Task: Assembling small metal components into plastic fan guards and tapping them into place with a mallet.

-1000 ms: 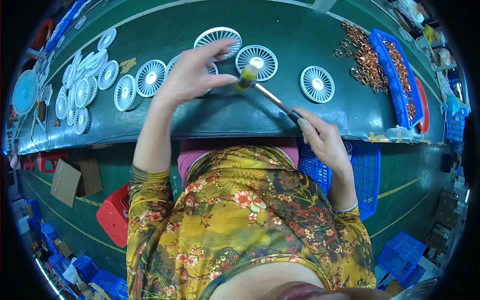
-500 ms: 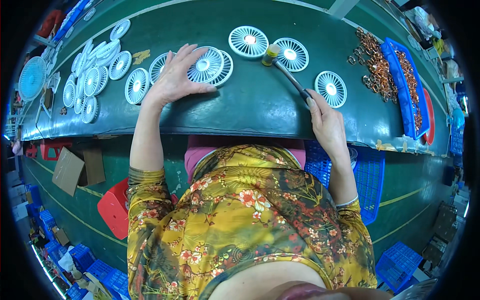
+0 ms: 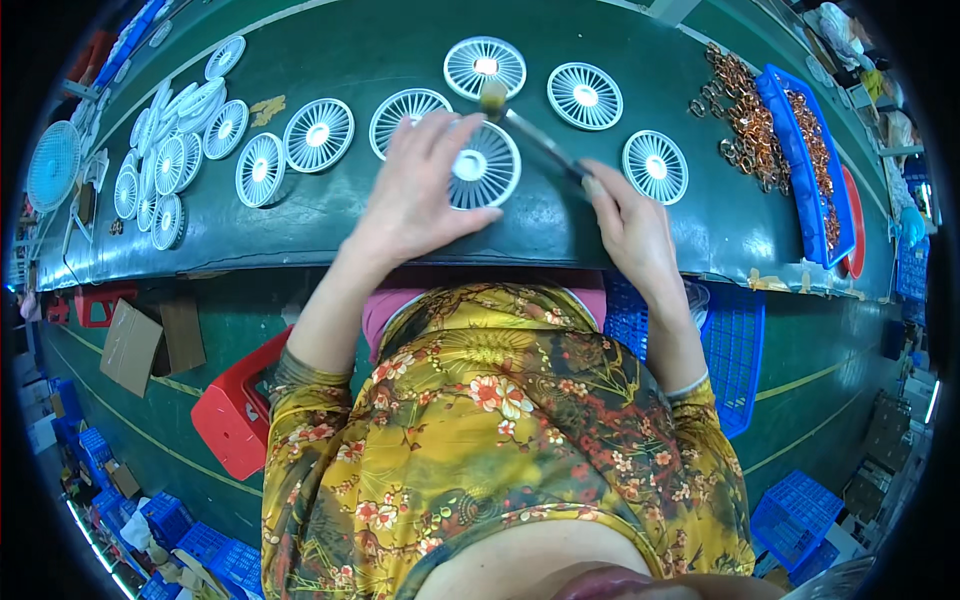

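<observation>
My left hand [image 3: 420, 190] spans a round white slotted grille disc [image 3: 487, 180], thumb at its near edge and fingers across its far left side. My right hand [image 3: 632, 222] is closed round the handle of a hammer [image 3: 545, 142]. The hammer's yellowish head, blurred, hovers beyond that disc's far edge. Another slotted disc [image 3: 402, 108] lies just behind my left fingers. Beyond the hammer head is a disc with a shiny centre [image 3: 470, 60], and two more, a far disc [image 3: 585, 97] and a near disc [image 3: 655, 168], lie to the right.
The green table [image 3: 300, 225] carries two more discs at left centre and a pile of slotted discs [image 3: 185, 150] at the far left. On the right, copper-coloured rings [image 3: 755, 130] lie heaped beside a blue tray [image 3: 800, 165] of similar rings. A red stool [image 3: 235, 410] stands below the table.
My left hand has moved right, and the disc under it has slid right, away from the one it overlapped. The hammer has shifted left with my right hand.
</observation>
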### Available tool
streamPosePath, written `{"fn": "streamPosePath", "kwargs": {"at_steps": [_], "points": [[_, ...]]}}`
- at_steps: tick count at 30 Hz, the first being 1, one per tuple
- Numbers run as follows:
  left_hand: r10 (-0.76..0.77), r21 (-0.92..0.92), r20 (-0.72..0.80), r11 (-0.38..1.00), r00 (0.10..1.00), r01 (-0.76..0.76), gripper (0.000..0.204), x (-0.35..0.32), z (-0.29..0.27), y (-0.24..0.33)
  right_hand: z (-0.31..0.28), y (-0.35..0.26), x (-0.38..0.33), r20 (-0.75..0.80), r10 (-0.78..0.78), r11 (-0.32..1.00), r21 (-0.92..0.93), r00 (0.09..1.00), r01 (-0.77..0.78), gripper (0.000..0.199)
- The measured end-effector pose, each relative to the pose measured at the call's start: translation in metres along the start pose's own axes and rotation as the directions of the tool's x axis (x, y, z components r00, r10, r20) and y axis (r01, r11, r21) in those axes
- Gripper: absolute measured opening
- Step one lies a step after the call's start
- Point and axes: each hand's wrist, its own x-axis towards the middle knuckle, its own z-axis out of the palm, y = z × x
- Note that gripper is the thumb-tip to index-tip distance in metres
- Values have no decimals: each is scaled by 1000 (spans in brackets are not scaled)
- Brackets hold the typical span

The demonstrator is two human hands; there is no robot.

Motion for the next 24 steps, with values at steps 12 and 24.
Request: {"fn": "streamPosePath", "kwargs": {"at_steps": [12,24], "points": [[-207,-83,115,973,972,217,116,29,26,21,-5,23,-43,25,-187,974,-123,982,188,31],[-255,99,-46,961,966,259,114,5,-21,-47,-12,12,-50,136,-246,969,36,960,243,31]]}}
